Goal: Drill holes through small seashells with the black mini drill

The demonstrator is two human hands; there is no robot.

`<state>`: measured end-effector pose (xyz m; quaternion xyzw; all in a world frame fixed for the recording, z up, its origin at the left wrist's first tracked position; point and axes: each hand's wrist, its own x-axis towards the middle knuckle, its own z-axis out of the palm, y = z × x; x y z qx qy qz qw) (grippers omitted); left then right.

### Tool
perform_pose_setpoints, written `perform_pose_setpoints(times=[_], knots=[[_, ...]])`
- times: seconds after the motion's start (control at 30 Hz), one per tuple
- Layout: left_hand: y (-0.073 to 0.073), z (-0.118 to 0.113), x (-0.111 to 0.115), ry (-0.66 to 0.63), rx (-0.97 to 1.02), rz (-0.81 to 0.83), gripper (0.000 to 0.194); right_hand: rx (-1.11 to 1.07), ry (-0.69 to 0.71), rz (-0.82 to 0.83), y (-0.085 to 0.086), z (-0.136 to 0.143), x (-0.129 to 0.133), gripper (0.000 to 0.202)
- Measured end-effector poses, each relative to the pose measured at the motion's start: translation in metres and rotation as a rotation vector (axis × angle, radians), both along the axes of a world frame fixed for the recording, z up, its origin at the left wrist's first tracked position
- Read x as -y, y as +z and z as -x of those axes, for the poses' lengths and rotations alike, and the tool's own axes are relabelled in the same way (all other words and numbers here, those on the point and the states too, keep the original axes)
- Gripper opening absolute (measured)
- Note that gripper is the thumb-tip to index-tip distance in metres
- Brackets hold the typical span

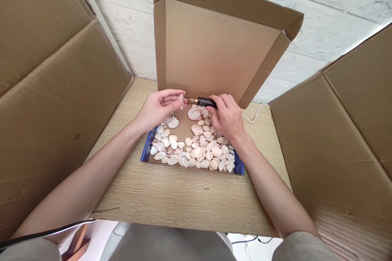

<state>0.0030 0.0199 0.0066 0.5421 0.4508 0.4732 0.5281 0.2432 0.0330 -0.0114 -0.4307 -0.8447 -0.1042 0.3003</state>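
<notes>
Pointing at a shell (181,100) over the box (183,127), a drill (206,102) is held by the right hand (228,116); the shell is pinched by the left hand (158,109); loose shells (199,153) are spread inside.

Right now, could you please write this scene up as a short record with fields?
Left hand: pinches a held shell
Right hand: grips a black handheld tool, thin tip towards the held shell
Tip contact: too small to tell
Below: loose shells in a shallow cardboard tray with blue sides
Behind: raised cardboard lid, pale wall
Surface: wood-grain table
Either side: cardboard panels
</notes>
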Motion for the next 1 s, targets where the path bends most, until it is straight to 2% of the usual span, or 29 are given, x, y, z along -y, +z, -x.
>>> perform_pose_setpoints(times=[0.17,0.37,0.57,0.73,0.87,0.93,1.0], knots=[[-0.0002,0.0007,0.0001,-0.003,-0.008,0.014,0.044,0.019,0.022,-0.025,-0.0013,-0.0008,-0.0013,0.032],[-0.0007,0.0007,-0.0006,-0.007,-0.016,0.006,0.044,0.027,0.014,-0.139,-0.0015,-0.0016,-0.0022,0.026],[0.0034,-0.0015,0.0016,-0.022,-0.111,-0.001,0.049,-0.076,0.006,-0.239,-0.0005,-0.0019,-0.0017,0.02],[0.0022,-0.0013,0.0013,-0.022,-0.101,-0.004,0.049,-0.095,0.012,-0.13,-0.0009,-0.0014,-0.0002,0.017],[0.0023,-0.001,0.0015,-0.002,-0.079,0.007,0.049,-0.02,-0.01,0.039,-0.0028,-0.001,0.002,0.028],[0.0033,-0.0014,0.0021,0.002,-0.079,0.008,0.049,0.009,-0.013,0.055,-0.0029,-0.0011,0.0024,0.029],[0.0044,-0.0021,0.0029,-0.002,-0.094,0.006,0.05,0.003,-0.002,-0.002,-0.0017,-0.0014,0.0019,0.027]])
